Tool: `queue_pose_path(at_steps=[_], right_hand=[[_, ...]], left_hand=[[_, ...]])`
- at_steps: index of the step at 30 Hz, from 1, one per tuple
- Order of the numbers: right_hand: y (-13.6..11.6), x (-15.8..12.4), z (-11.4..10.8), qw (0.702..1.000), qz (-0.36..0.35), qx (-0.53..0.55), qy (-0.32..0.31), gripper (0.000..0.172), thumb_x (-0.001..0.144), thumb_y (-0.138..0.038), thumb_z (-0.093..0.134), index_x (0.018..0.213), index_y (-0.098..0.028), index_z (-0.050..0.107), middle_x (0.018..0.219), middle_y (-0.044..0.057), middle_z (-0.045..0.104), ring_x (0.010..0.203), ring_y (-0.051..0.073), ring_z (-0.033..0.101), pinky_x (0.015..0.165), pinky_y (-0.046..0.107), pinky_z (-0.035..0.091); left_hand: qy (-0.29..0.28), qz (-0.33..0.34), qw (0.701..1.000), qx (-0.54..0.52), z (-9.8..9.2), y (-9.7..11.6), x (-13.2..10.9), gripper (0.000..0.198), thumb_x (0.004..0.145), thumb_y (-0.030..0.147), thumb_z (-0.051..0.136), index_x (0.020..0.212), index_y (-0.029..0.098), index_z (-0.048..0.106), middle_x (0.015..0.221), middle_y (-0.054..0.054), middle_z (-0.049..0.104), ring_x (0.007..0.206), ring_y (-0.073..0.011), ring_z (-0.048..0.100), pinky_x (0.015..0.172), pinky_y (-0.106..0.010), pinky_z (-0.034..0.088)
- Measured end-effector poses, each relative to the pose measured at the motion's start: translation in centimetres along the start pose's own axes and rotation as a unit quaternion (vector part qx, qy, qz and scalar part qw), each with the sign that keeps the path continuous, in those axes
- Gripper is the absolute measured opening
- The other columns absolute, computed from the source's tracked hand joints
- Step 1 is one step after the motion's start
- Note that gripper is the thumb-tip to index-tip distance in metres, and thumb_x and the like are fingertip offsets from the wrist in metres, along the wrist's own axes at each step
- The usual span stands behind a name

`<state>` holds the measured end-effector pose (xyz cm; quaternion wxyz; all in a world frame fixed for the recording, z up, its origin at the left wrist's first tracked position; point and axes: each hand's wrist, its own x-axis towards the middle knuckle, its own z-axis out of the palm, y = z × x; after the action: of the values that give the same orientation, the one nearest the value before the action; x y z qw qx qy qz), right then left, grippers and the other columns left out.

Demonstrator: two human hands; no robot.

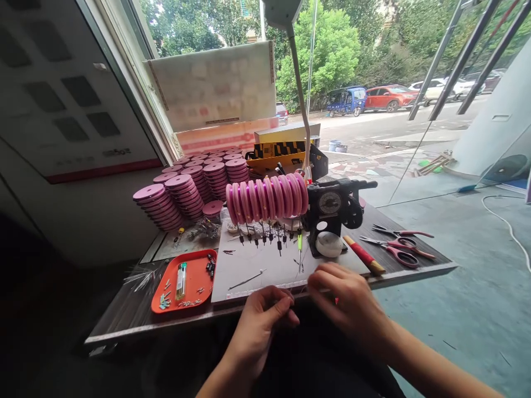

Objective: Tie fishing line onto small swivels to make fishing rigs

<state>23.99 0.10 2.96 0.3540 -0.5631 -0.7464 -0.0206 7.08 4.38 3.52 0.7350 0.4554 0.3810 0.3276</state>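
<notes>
My left hand [265, 323] is closed in a pinch at the table's front edge, with a thin thread or wire faintly visible at its fingertips. Close by on the right, my right hand [344, 296] has its fingers bent and partly blurred; what they hold, if anything, cannot be made out. Beyond both hands lies a white board [257, 265] with a thin metal tool [248, 279] on it. Over the board, a row of pink spools [267, 198] sits on a black winding device [329, 204], with small black weights [279, 245] hanging below.
An orange tray [157, 282] with small parts stands left of the board. Scissors [400, 254], pliers [404, 232] and a red-and-yellow stick [365, 256] lie on the right. Stacked pink discs [185, 193] stand at the back left. A lamp arm [301, 88] rises behind the spools.
</notes>
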Motion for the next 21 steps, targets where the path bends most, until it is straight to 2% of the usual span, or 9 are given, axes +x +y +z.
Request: queue_pose_path(at_steps=[4, 7, 10, 12, 15, 16, 18, 19, 21], right_hand=[[-1.7, 1.7, 3.6, 0.993, -0.073, -0.029, -0.083, 0.011, 0.082, -0.011, 0.054, 0.082, -0.018, 0.062, 0.070, 0.001, 0.063, 0.064, 0.015, 0.058, 0.059, 0.024, 0.042], [-3.7, 3.8, 7.3, 0.990, -0.107, -0.046, -0.076, 0.014, 0.081, -0.010, 0.057, 0.094, -0.014, 0.062, 0.079, 0.008, 0.065, 0.072, 0.022, 0.059, 0.063, 0.031, 0.043], [-4.8, 4.8, 9.7, 0.985, -0.155, -0.043, -0.067, 0.009, 0.082, -0.009, 0.054, 0.086, -0.012, 0.061, 0.078, 0.010, 0.064, 0.073, 0.023, 0.057, 0.063, 0.034, 0.043], [-4.9, 4.4, 9.9, 0.976, -0.209, -0.025, -0.063, 0.013, 0.084, -0.009, 0.049, 0.080, -0.015, 0.060, 0.077, 0.008, 0.064, 0.072, 0.021, 0.056, 0.064, 0.032, 0.043], [-4.7, 2.4, 8.1, 0.961, -0.270, 0.025, -0.043, 0.023, 0.089, -0.010, 0.037, 0.078, -0.017, 0.057, 0.071, 0.004, 0.062, 0.066, 0.017, 0.054, 0.064, 0.030, 0.043], [-4.7, 1.7, 7.2, 0.963, -0.261, 0.071, -0.019, 0.025, 0.090, -0.012, 0.034, 0.078, -0.018, 0.055, 0.067, 0.003, 0.060, 0.063, 0.016, 0.052, 0.062, 0.029, 0.043], [-4.8, 0.4, 5.7, 0.959, -0.138, 0.240, 0.062, 0.021, 0.092, -0.016, 0.034, 0.081, -0.019, 0.051, 0.067, 0.001, 0.059, 0.061, 0.014, 0.052, 0.060, 0.026, 0.043], [-4.9, -0.1, 5.1, 0.937, -0.045, 0.333, 0.093, 0.017, 0.093, -0.018, 0.036, 0.084, -0.021, 0.050, 0.069, 0.000, 0.059, 0.062, 0.013, 0.054, 0.060, 0.024, 0.044], [-5.1, -0.5, 4.5, 0.863, 0.112, 0.478, 0.118, 0.009, 0.093, -0.023, 0.040, 0.087, -0.022, 0.048, 0.072, -0.001, 0.060, 0.065, 0.012, 0.056, 0.061, 0.022, 0.046]], left_hand=[[0.003, 0.059, 0.992, 0.113, -2.3, 2.5, -1.5, 0.020, 0.069, 0.030, 0.070, 0.059, 0.016, 0.060, 0.054, 0.002, 0.058, 0.055, -0.0116, 0.052, 0.063, -0.024, 0.040], [-0.003, 0.060, 0.982, 0.181, -4.1, 4.5, -2.9, 0.019, 0.071, 0.031, 0.069, 0.062, 0.016, 0.060, 0.057, 0.001, 0.060, 0.056, -0.0122, 0.052, 0.065, -0.025, 0.040], [-0.008, 0.058, 0.979, 0.195, -5.0, 5.9, -3.3, 0.018, 0.071, 0.031, 0.069, 0.065, 0.016, 0.062, 0.051, 0.002, 0.059, 0.055, -0.0125, 0.053, 0.065, -0.025, 0.041], [-0.008, 0.063, 0.986, 0.155, -5.3, 6.1, -2.8, 0.018, 0.071, 0.028, 0.071, 0.063, 0.015, 0.063, 0.055, 0.001, 0.061, 0.059, -0.0121, 0.055, 0.064, -0.023, 0.042], [0.013, 0.047, 0.999, -0.013, -5.4, 5.0, -1.7, 0.013, 0.067, 0.021, 0.075, 0.062, 0.013, 0.066, 0.070, -0.001, 0.067, 0.067, -0.0117, 0.061, 0.067, -0.022, 0.046], [0.018, 0.030, 0.996, -0.088, -5.3, 4.2, -1.3, 0.011, 0.065, 0.019, 0.076, 0.064, 0.014, 0.067, 0.074, -0.001, 0.070, 0.070, -0.0125, 0.063, 0.071, -0.022, 0.047], [0.005, -0.012, 0.974, -0.228, -4.8, 2.3, -1.0, 0.011, 0.062, 0.018, 0.079, 0.069, 0.015, 0.071, 0.080, -0.003, 0.074, 0.079, -0.0176, 0.067, 0.079, -0.028, 0.049], [-0.008, -0.027, 0.958, -0.286, -4.5, 1.3, -0.9, 0.010, 0.063, 0.018, 0.078, 0.071, 0.015, 0.072, 0.083, -0.004, 0.075, 0.084, -0.0187, 0.068, 0.082, -0.028, 0.049], [-0.058, -0.038, 0.928, -0.367, -3.5, -0.4, -1.1, 0.007, 0.068, 0.018, 0.074, 0.074, 0.014, 0.074, 0.088, -0.006, 0.076, 0.095, -0.0209, 0.066, 0.090, -0.029, 0.046]])
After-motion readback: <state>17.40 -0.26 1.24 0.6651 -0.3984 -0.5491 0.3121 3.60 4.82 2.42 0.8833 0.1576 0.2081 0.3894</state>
